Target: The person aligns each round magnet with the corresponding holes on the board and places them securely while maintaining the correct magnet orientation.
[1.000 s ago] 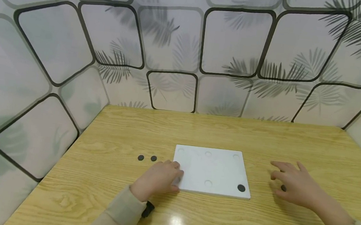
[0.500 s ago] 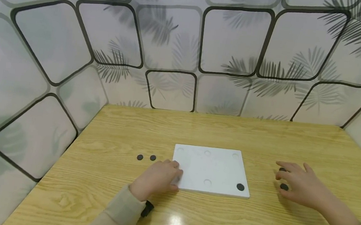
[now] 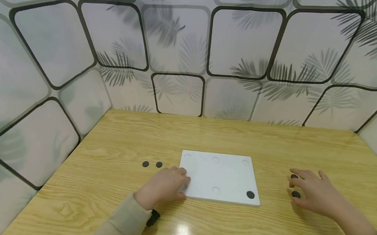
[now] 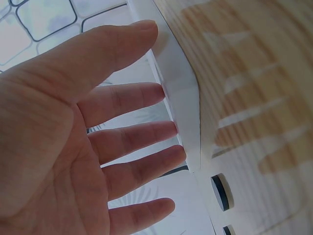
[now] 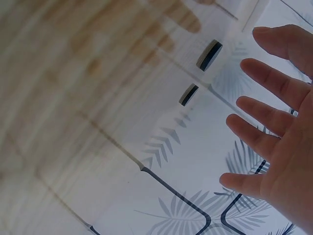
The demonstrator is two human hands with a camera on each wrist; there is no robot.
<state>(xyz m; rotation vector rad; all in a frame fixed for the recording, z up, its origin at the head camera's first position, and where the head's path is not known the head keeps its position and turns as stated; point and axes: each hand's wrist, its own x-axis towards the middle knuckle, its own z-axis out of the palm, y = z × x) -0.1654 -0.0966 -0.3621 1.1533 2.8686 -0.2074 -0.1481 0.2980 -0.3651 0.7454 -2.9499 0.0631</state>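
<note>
A thin white board with shallow round recesses lies on the table; one black disc sits at its near right corner. My left hand rests on the board's left end. In the left wrist view its fingertips meet the board's side, fingers fairly straight. Over at the right, my right hand hovers with spread fingers and holds nothing. Beneath its fingers lie two more black discs, the nearer disc beside the thumb and the farther disc partly covered by the fingers.
Left of the board, two black discs lie side by side on the wood-grain table. A patterned wall covering rises behind the table's far edge and along both sides.
My right hand has shifted slightly right, and the farther disc under it has come into view. The left hand stays on the board.
</note>
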